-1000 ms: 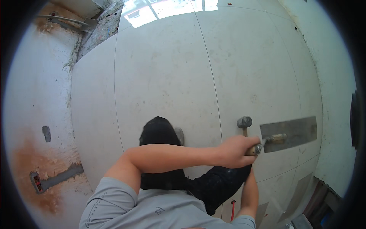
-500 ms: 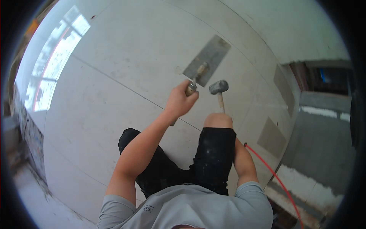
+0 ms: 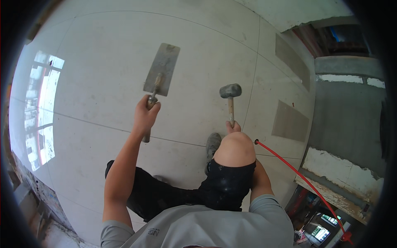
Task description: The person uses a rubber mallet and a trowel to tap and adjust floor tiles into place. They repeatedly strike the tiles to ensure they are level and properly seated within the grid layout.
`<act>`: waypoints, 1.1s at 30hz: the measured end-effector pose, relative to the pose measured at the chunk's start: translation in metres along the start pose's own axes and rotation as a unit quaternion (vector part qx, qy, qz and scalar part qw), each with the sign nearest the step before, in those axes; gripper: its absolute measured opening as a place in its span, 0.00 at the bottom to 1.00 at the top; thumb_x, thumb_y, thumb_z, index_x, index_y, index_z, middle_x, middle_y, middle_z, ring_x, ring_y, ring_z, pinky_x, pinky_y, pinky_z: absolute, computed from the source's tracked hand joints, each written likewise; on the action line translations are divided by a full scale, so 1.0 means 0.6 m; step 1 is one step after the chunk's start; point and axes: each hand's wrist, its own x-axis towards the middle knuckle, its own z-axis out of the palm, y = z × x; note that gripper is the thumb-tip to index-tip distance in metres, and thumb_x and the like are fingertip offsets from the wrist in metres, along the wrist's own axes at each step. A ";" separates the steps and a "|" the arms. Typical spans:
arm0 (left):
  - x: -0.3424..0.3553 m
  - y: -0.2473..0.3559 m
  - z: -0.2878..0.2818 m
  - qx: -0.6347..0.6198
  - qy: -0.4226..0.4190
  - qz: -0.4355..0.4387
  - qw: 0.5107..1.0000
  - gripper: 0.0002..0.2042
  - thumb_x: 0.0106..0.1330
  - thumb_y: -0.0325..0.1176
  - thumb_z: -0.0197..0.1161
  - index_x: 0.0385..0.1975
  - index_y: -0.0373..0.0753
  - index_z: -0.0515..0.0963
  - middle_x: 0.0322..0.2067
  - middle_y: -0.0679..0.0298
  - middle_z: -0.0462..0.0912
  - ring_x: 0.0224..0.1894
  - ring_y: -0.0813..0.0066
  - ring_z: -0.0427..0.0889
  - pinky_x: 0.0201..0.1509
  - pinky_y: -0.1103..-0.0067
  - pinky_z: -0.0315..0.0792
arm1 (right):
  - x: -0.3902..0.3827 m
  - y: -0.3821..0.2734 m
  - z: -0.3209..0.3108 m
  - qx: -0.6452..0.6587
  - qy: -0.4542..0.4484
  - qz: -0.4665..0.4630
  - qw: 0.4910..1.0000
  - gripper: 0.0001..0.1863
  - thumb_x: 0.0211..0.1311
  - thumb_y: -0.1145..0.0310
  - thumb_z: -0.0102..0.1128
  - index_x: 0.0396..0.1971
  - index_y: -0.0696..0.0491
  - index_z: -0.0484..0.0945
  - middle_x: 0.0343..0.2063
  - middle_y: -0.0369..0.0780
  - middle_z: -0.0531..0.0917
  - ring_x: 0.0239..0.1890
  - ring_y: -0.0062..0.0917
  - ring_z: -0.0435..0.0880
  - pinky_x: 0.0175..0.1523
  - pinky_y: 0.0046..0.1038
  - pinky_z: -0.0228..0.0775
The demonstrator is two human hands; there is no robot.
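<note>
My left hand is closed around the handle of a trowel, whose flat grey rectangular blade points away from me above the tiled floor. Beyond my bare right knee, the fingers of my right hand wrap the wooden handle of a rubber mallet. Its dark head is held up at the far end; whether it touches the tile I cannot tell. The knee hides most of my right forearm and part of that hand.
A red hose or cable comes out of a small hole in the floor near my right knee and curves to the lower right. Two grey rectangular patches lie on the right. A ledge borders the floor there. Window light reflects at left.
The view has shifted. My left hand and the trowel now sit further left, away from the mallet. My right hand, hidden before behind the knee, now shows on the mallet's handle.
</note>
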 end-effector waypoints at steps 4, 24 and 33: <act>0.013 -0.005 0.036 0.034 -0.019 -0.044 0.998 0.07 0.62 0.32 0.62 0.31 0.36 0.73 0.17 0.68 0.71 0.20 0.81 0.70 0.25 0.78 0.66 | 0.114 0.057 0.019 -0.052 -0.067 0.016 0.996 0.16 0.60 0.59 0.62 0.32 0.59 0.78 0.24 0.46 0.82 0.27 0.33 0.83 0.35 0.36 0.71; 0.064 0.407 0.061 -0.064 0.105 -0.094 0.988 0.07 0.64 0.28 0.58 0.40 0.36 0.73 0.22 0.70 0.71 0.21 0.85 0.69 0.25 0.83 0.64 | 0.275 0.075 0.099 -0.068 -0.065 -0.103 0.990 0.15 0.62 0.57 0.61 0.28 0.55 0.81 0.21 0.46 0.83 0.25 0.41 0.84 0.31 0.39 0.73; 0.157 0.409 0.070 -0.045 -0.161 0.096 0.981 0.15 0.61 0.30 0.65 0.46 0.33 0.72 0.23 0.56 0.77 0.23 0.58 0.80 0.28 0.71 0.71 | 0.235 -0.044 0.072 -0.073 -0.122 -0.049 0.989 0.19 0.67 0.56 0.56 0.31 0.59 0.80 0.23 0.48 0.83 0.27 0.37 0.85 0.33 0.37 0.70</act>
